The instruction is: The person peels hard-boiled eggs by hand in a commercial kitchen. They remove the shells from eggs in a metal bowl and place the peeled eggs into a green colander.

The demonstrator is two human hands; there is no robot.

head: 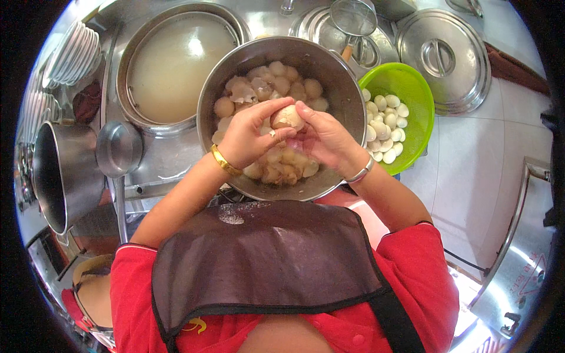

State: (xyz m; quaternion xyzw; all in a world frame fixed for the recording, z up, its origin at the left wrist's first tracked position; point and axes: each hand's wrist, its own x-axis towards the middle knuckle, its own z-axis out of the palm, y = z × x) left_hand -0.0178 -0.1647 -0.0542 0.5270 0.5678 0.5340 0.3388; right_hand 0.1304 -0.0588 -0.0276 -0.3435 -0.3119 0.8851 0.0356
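Between my two hands is a boiled egg (288, 118) with a cracked shell. My left hand (251, 128) grips it from the left, a bit of shell stuck near the thumb. Fingers of my right hand (325, 134) press on its other side. Both hands are over a deep steel pot (344, 106) holding many cracked eggs and shell pieces (282, 84) in liquid. To the right, a green plastic colander (417, 119) contains many peeled white eggs (386, 125). Part of the colander's near-left side is hidden behind the pot.
A wide pan of cloudy liquid (176, 70) stands at the back left. A steel ladle (119, 150) and an empty-looking pot (73, 176) are on the left, below stacked plates (75, 55). Steel lids (441, 61) and a wood-handled strainer (353, 17) lie at the back right.
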